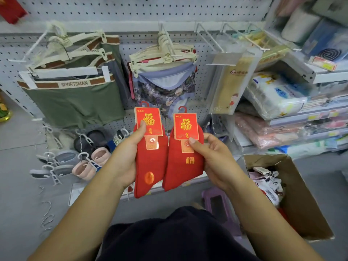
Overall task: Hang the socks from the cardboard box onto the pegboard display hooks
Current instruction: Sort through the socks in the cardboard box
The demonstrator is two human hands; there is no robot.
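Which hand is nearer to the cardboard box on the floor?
The right hand. It holds a red sock pair just left of and above the cardboard box. The left hand holds another red pair farther left, beyond the right hand.

Two hands, left hand [130, 157] and right hand [216, 157], with one red sock pair under each thumb: left pair [150, 166], right pair [183, 166]. One cardboard box [301, 204].

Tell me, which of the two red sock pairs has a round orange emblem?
The red socks in the left hand; the right hand's pair shows a gold character instead.
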